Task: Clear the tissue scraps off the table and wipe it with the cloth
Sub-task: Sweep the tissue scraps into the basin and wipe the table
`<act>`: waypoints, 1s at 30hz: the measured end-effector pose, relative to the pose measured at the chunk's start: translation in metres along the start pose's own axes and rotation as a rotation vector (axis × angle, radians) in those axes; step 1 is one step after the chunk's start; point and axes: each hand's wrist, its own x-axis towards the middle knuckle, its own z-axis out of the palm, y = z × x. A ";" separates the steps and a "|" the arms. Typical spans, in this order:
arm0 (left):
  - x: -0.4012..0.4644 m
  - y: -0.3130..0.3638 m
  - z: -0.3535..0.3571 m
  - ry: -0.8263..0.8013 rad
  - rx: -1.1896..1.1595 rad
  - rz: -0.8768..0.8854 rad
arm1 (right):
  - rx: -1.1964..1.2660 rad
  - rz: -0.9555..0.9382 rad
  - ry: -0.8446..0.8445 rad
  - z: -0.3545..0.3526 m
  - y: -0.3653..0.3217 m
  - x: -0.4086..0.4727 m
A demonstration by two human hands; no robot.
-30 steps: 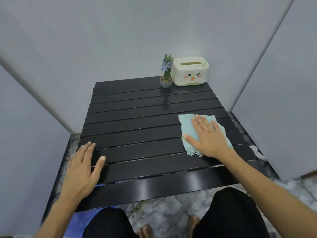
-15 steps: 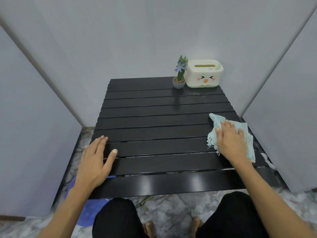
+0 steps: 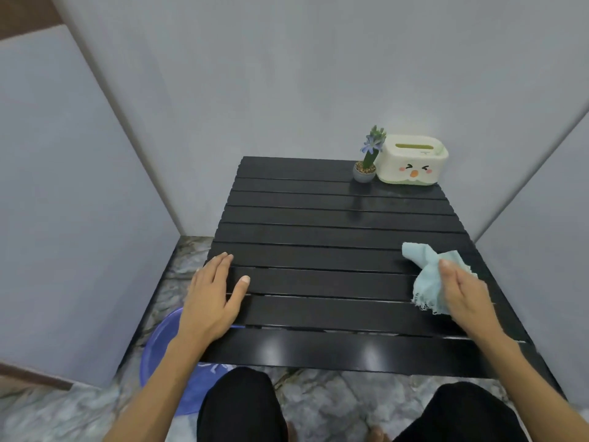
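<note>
Cloth [image 3: 428,275] now bunched at right of frame, dragged from table [image 3: 318,237] centre; our right hand [image 3: 463,295] grips it; left hand [image 3: 212,298] rests flat; no scraps visible, wiping nearly finished.

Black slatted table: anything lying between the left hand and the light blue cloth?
Nothing: the head view shows only bare slats of the black slatted table between the left hand and the light blue cloth.

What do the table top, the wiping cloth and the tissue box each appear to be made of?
Table top: black slats, glossy, probably painted metal or plastic; light glints off the near slat.
Cloth: soft pale-blue woven fabric; it crumples and has a frayed fringe.
Tissue box: smooth cream plastic, seemingly moulded; rounded corners.
</note>
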 end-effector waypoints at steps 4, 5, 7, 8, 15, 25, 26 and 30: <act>-0.001 -0.001 -0.001 0.007 -0.042 -0.026 | 0.196 0.007 -0.107 0.036 -0.041 -0.010; -0.001 -0.002 -0.002 0.008 -0.058 -0.032 | 0.220 -0.010 -0.134 0.048 -0.053 -0.013; -0.001 -0.002 -0.003 0.010 -0.095 -0.050 | 0.260 -0.053 -0.173 0.072 -0.081 -0.019; -0.001 -0.002 -0.004 0.013 -0.114 -0.058 | 0.282 -0.080 -0.189 0.082 -0.096 -0.025; -0.003 -0.002 -0.008 0.027 -0.219 -0.084 | 0.047 -0.443 -0.497 0.149 -0.162 -0.097; -0.004 -0.001 -0.008 0.041 -0.282 -0.119 | -0.332 -0.675 -0.556 0.173 -0.148 -0.125; -0.003 -0.002 -0.008 0.044 -0.281 -0.120 | -0.357 -0.679 -0.556 0.174 -0.149 -0.125; -0.003 -0.003 -0.007 0.039 -0.293 -0.125 | -0.432 -0.659 -0.512 0.182 -0.152 -0.120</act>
